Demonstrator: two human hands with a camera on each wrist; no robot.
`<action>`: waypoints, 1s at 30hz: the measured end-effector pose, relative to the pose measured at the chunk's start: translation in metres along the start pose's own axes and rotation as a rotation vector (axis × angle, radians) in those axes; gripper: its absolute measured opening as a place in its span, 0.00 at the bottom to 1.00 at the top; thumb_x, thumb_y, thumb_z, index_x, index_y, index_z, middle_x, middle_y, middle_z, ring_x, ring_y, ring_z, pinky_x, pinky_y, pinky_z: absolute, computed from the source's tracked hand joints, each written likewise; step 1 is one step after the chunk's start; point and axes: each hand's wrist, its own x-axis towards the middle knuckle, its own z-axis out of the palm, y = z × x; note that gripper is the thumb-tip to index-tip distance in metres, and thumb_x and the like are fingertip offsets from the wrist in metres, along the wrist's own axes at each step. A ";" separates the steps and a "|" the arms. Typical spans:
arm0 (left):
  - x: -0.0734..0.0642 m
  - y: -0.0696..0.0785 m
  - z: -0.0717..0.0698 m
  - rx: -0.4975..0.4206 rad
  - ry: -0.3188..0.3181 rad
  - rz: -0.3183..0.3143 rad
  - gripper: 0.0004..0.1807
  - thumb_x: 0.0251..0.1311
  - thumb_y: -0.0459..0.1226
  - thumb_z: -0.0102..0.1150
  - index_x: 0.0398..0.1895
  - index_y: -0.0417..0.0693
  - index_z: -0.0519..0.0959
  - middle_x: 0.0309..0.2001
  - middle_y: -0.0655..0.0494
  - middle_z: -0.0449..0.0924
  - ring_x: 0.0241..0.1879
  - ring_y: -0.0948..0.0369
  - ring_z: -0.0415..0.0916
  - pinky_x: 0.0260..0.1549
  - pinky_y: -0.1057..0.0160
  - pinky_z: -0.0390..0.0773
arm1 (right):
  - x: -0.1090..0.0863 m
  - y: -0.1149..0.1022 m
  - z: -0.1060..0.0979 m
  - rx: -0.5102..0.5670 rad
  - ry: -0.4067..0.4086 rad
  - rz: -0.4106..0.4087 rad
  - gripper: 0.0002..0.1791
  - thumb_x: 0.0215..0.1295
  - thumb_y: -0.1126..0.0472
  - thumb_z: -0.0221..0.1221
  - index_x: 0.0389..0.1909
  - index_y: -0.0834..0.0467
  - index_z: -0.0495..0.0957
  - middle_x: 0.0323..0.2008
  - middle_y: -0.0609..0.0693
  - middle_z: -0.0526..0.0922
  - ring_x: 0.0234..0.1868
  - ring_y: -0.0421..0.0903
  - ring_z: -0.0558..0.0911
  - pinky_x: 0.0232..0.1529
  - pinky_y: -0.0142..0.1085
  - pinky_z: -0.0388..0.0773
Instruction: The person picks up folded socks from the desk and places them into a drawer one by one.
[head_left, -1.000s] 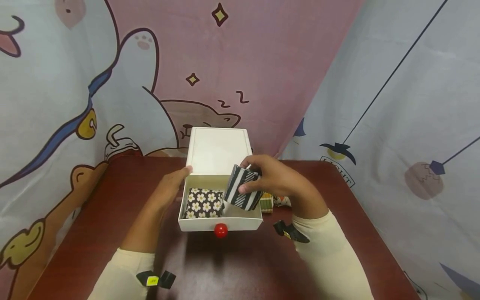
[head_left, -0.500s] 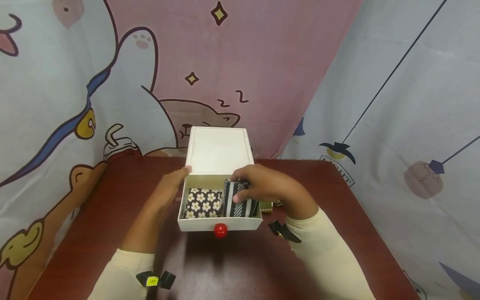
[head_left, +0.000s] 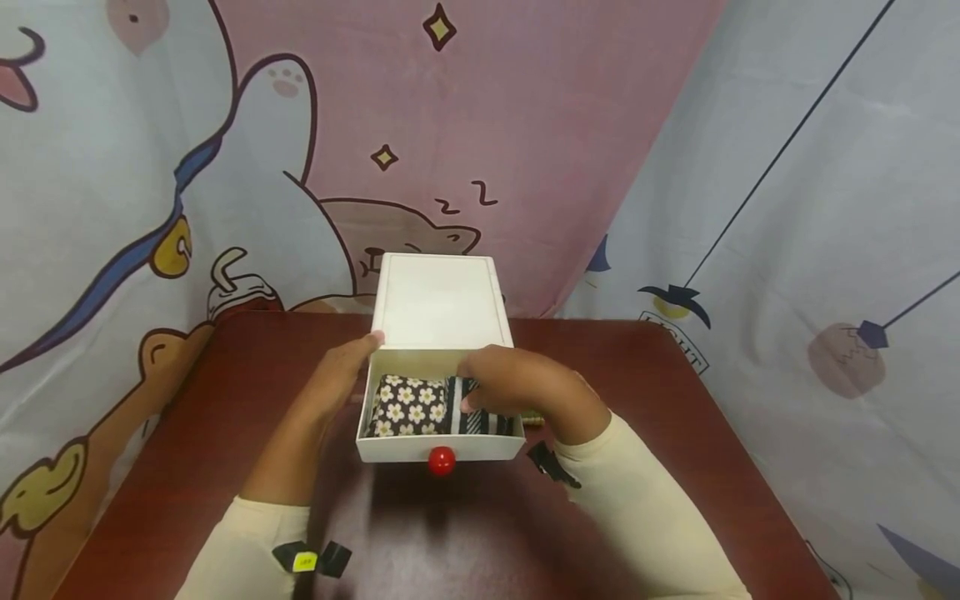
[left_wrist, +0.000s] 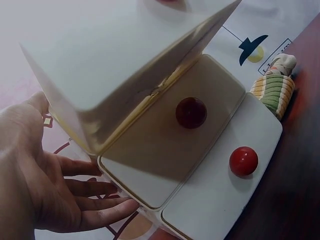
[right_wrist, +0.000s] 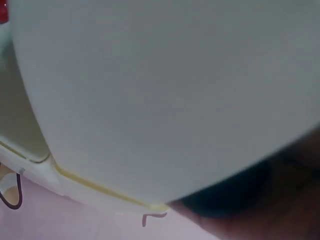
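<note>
Right hand (head_left: 513, 379) down in the pulled-out drawer, pinching the striped cloth (head_left: 477, 423): thumb on its upper face, index bent over its back edge. Remaining fingertips hidden; the right wrist view is too blurred and blocked by white plastic to add much.

Striped cloth in the drawer's right half, stripes running front to back, right part under the hand. Flowered cloth (head_left: 408, 406) just to its left, filling the left half; the two seem to meet along one edge.

Step in hand, as I judge it: seating the striped bundle. Best done by lowering it straight, keeping its folds together, then easing the thumb off first so the flowered neighbour isn't dragged. A light press on top should settle it below the rim; too hard a push could tip a light drawer forward.

Drawer (head_left: 397, 451) white, red knob (head_left: 441, 461) facing the wearer. Left hand (left_wrist: 57, 185) at the side of the white cabinet (head_left: 442, 300), fingers straight and a little spread, touching rather than clutching. Worth keeping there as a brace against the right hand's pressure.

Below, from the left wrist: two closed drawers with a shaded knob (left_wrist: 191, 113) and a brighter knob (left_wrist: 243, 161). Green-striped roll (left_wrist: 274, 92) beside the cabinet on the dark red table (head_left: 442, 542). Farthest off, a cartoon-printed backdrop (head_left: 510, 100).
</note>
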 end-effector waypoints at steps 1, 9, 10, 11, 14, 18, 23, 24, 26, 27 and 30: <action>0.000 0.000 0.000 0.000 0.000 0.005 0.40 0.80 0.62 0.48 0.71 0.36 0.78 0.60 0.32 0.86 0.43 0.58 0.89 0.45 0.52 0.94 | 0.001 -0.002 0.001 -0.014 0.005 0.022 0.12 0.74 0.58 0.70 0.52 0.58 0.86 0.43 0.49 0.86 0.45 0.48 0.82 0.55 0.45 0.83; 0.001 0.001 -0.001 -0.016 -0.006 0.005 0.40 0.80 0.61 0.48 0.71 0.34 0.78 0.58 0.32 0.88 0.41 0.59 0.90 0.43 0.53 0.94 | 0.002 -0.010 0.005 -0.099 0.097 0.084 0.30 0.68 0.55 0.76 0.70 0.53 0.83 0.61 0.52 0.88 0.60 0.49 0.85 0.68 0.49 0.84; 0.001 0.000 -0.001 -0.013 -0.007 0.001 0.40 0.80 0.62 0.48 0.71 0.34 0.78 0.57 0.32 0.88 0.40 0.59 0.90 0.42 0.54 0.94 | 0.001 -0.009 0.005 -0.085 0.112 0.079 0.32 0.67 0.55 0.76 0.72 0.52 0.82 0.63 0.51 0.88 0.61 0.49 0.85 0.69 0.49 0.84; 0.001 0.000 -0.001 -0.012 -0.008 -0.001 0.40 0.80 0.62 0.48 0.71 0.34 0.78 0.57 0.32 0.88 0.40 0.59 0.90 0.42 0.54 0.94 | -0.001 -0.009 0.004 -0.066 0.126 0.072 0.34 0.66 0.56 0.77 0.73 0.52 0.81 0.64 0.52 0.88 0.62 0.49 0.85 0.69 0.49 0.84; 0.001 0.000 -0.001 -0.012 -0.012 0.001 0.40 0.80 0.62 0.49 0.71 0.34 0.77 0.57 0.32 0.88 0.41 0.58 0.90 0.42 0.54 0.94 | -0.008 -0.005 -0.001 0.030 0.167 0.036 0.34 0.66 0.58 0.77 0.72 0.55 0.81 0.63 0.53 0.89 0.62 0.49 0.87 0.69 0.49 0.85; 0.000 0.000 -0.002 -0.013 -0.011 0.005 0.40 0.80 0.61 0.49 0.73 0.34 0.76 0.59 0.31 0.86 0.43 0.57 0.90 0.43 0.53 0.94 | -0.018 0.000 -0.009 0.121 0.211 -0.002 0.31 0.66 0.61 0.76 0.70 0.56 0.82 0.60 0.55 0.90 0.62 0.51 0.88 0.67 0.51 0.87; 0.001 -0.001 -0.002 0.004 -0.008 0.002 0.41 0.80 0.63 0.49 0.73 0.36 0.77 0.61 0.31 0.86 0.44 0.56 0.90 0.44 0.52 0.94 | -0.027 0.011 -0.014 0.110 0.302 -0.072 0.29 0.65 0.63 0.77 0.67 0.58 0.84 0.57 0.56 0.91 0.57 0.52 0.90 0.61 0.49 0.90; 0.001 -0.001 -0.001 0.004 -0.009 0.002 0.41 0.79 0.63 0.49 0.73 0.36 0.77 0.61 0.31 0.86 0.44 0.56 0.90 0.44 0.52 0.94 | -0.029 0.013 -0.014 0.105 0.326 -0.084 0.29 0.64 0.64 0.77 0.67 0.59 0.84 0.56 0.56 0.91 0.56 0.52 0.90 0.59 0.49 0.90; 0.001 -0.001 -0.001 0.004 -0.011 0.001 0.42 0.79 0.64 0.49 0.73 0.36 0.77 0.62 0.31 0.85 0.45 0.56 0.90 0.44 0.52 0.94 | -0.031 0.016 -0.014 0.104 0.359 -0.099 0.30 0.62 0.67 0.78 0.66 0.60 0.84 0.56 0.57 0.91 0.54 0.52 0.90 0.57 0.48 0.90; 0.001 -0.001 -0.001 0.004 -0.011 0.001 0.42 0.79 0.64 0.49 0.73 0.36 0.76 0.62 0.31 0.85 0.46 0.55 0.90 0.45 0.52 0.94 | -0.032 0.018 -0.014 0.105 0.368 -0.097 0.31 0.61 0.68 0.78 0.67 0.60 0.83 0.55 0.57 0.91 0.52 0.52 0.90 0.55 0.48 0.90; 0.001 -0.002 -0.002 0.004 -0.014 -0.001 0.42 0.79 0.64 0.49 0.74 0.37 0.75 0.64 0.31 0.84 0.48 0.55 0.90 0.46 0.51 0.94 | -0.032 0.021 -0.012 0.118 0.368 -0.097 0.32 0.60 0.73 0.76 0.66 0.62 0.83 0.54 0.59 0.91 0.50 0.52 0.90 0.54 0.48 0.91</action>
